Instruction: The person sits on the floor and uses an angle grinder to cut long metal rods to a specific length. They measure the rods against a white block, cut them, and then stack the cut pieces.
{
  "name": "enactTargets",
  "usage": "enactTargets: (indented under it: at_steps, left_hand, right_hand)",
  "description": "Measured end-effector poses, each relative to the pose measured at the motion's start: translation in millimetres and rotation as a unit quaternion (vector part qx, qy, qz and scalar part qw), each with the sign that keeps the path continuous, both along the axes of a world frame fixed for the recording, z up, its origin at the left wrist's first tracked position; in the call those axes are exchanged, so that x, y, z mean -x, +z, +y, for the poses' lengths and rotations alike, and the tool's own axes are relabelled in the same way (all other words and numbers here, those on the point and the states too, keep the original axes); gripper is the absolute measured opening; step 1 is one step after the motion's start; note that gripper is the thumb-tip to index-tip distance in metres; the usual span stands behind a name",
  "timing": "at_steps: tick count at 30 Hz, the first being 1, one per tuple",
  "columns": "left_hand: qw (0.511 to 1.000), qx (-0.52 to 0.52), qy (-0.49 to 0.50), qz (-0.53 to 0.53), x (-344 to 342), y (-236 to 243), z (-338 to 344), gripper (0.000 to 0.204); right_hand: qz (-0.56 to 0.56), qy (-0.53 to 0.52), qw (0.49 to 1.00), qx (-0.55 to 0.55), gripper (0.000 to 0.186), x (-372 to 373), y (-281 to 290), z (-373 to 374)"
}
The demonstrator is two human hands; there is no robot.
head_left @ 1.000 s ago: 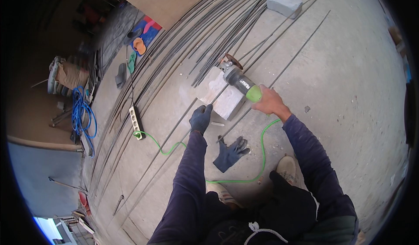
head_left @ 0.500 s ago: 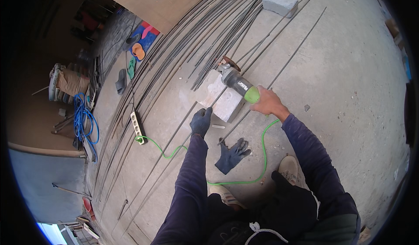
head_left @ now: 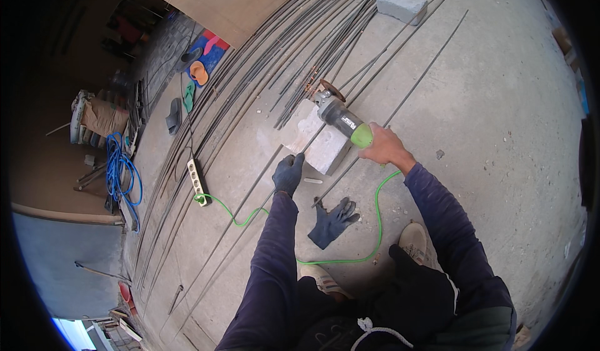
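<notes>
My right hand (head_left: 383, 145), bare, is wrapped round the green rear end of an angle grinder (head_left: 342, 120). Its brown disc (head_left: 332, 88) meets a steel rod at the far side of a pale block (head_left: 328, 153), and small orange sparks (head_left: 312, 81) show beside it. In a dark glove, my left hand (head_left: 288, 173) is closed round the steel rod (head_left: 310, 141), which lies across the block. A loose dark work glove (head_left: 333, 223) rests on the floor nearer to me. The exact contact of disc and rod is hidden by the grinder head.
Many long steel rods (head_left: 250, 82) spread over the concrete floor at left and back. A grey block (head_left: 401, 5) sits at the far end. A green cord (head_left: 379, 226) loops by my shoes toward a white power strip (head_left: 197, 182). Slippers (head_left: 198, 73) and blue hose (head_left: 119, 176) lie left.
Orange sparks now show at the grinder's disc, brighter and more of them than before. Both hands stay almost where they were.
</notes>
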State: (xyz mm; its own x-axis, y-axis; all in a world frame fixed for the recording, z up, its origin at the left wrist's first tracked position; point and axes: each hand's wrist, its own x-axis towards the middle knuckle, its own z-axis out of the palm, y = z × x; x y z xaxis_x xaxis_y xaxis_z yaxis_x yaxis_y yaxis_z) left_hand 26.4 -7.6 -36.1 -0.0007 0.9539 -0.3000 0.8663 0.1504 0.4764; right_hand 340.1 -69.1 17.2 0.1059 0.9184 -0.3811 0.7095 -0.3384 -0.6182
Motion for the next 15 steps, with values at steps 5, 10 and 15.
enactTargets:
  at_steps: [5,10,15]
  left_hand:
    - [1.0,-0.012,-0.007,0.015,3.5,-7.0,2.9,0.058]
    - [1.0,-0.016,-0.01,0.008,3.3,-7.1,2.2,0.058]
    - [1.0,-0.022,-0.01,-0.002,2.7,-4.1,0.4,0.057]
  right_hand:
    - [-0.005,0.004,1.0,-0.007,0.07,-0.3,-4.1,1.7]
    - [0.001,-0.002,1.0,-0.008,0.07,-0.6,-1.0,0.3]
    - [0.012,-0.002,1.0,-0.006,0.072,-0.7,3.6,-0.7]
